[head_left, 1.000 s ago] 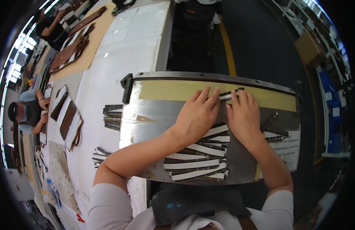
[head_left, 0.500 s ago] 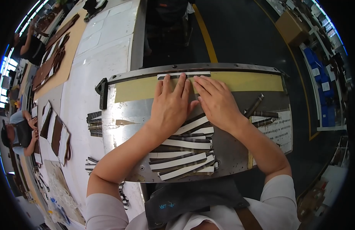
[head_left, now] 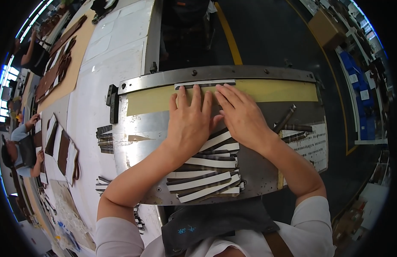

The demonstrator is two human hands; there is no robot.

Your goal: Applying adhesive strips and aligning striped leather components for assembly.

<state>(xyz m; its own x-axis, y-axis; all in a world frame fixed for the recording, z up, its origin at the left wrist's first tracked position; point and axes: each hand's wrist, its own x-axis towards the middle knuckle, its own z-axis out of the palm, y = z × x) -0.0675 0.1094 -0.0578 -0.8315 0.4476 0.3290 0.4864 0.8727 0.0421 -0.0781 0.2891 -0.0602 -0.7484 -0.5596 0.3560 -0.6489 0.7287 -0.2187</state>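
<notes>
A narrow strip with a white edge and a dark edge (head_left: 207, 82) lies on the yellow sheet (head_left: 277, 91), along the long metal bar (head_left: 164, 78) at the machine table's far side. Fingers spread, my left hand (head_left: 189, 122) rests flat with its fingertips at the strip's dark edge. My right hand (head_left: 246, 120) lies beside it, fingers stretched out together, tips near the strip's right half. The thumbs nearly meet. Below my hands, several black-and-white strips (head_left: 202, 185) lie in a loose pile on the metal plate (head_left: 140, 160), partly hidden by my left hand.
Dark strips (head_left: 297, 127) and a printed sheet (head_left: 314, 147) lie at the right. A black bracket (head_left: 113, 107) stands at the plate's left corner. The white table (head_left: 102, 92) bears more strip bundles (head_left: 106, 139). A co-worker (head_left: 25, 147) handles brown-and-white pieces at far left.
The metal bar reaches higher in the picture and shows more of its face, with bolts standing above it. My left fingertips have drawn back slightly from the bar. The co-worker's hands have moved apart.
</notes>
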